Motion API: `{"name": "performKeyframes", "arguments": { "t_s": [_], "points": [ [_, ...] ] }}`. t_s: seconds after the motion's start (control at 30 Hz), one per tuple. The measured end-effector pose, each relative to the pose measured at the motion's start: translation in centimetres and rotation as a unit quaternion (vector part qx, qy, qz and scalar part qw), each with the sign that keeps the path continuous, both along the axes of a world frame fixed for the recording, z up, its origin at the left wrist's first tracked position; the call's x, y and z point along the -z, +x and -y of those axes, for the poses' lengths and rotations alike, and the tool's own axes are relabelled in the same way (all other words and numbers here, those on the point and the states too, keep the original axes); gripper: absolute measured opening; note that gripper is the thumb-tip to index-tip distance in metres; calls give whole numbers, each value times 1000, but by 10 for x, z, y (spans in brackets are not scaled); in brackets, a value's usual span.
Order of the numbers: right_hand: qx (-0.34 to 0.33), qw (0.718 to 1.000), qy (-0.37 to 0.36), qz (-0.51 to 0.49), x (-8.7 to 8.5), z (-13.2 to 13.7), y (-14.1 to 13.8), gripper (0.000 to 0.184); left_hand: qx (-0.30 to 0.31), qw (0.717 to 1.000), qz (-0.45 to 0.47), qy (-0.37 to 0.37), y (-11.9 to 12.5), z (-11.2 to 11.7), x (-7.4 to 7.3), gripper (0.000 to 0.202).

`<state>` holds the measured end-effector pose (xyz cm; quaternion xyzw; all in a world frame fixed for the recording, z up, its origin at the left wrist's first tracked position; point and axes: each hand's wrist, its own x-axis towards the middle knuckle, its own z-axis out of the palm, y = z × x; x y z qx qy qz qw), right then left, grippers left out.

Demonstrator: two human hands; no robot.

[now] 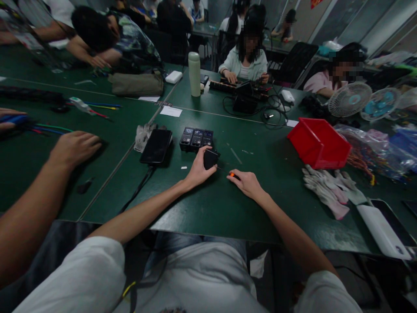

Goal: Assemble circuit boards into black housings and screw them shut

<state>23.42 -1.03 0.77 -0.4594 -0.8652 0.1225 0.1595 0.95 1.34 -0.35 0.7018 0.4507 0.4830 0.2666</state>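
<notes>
My left hand (199, 170) is closed around a small black box-shaped part (210, 159) resting on the green table (208, 208). My right hand (247, 182) pinches a small screwdriver with an orange handle (231, 174), its thin tip pointing left at the black part. Just beyond my left hand sits a row of three black modules (196, 139). A black phone (156, 146) lies to their left with a cable running off the table edge.
A co-worker's arm and hand (73, 148) rest on the table at left. A red bin (318, 142), white gloves (329, 188), a white power bank (382, 231) and bagged wires (378, 152) lie right. A pale bottle (194, 74), fans and seated people are beyond.
</notes>
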Motion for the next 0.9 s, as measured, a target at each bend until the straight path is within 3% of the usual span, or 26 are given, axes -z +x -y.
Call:
{"name": "performKeyframes", "arguments": {
  "t_s": [0.23,0.5,0.9],
  "points": [
    [-4,997,-60,-57,1,0,-2,33,-4,1000,-3,3,0,-1,1,60],
    [23,993,8,-119,7,-1,1,27,-4,1000,-2,3,-1,0,0,61],
    [20,996,80,-30,1,1,3,35,-9,1000,6,-1,-1,-1,0,60]
  ]
}}
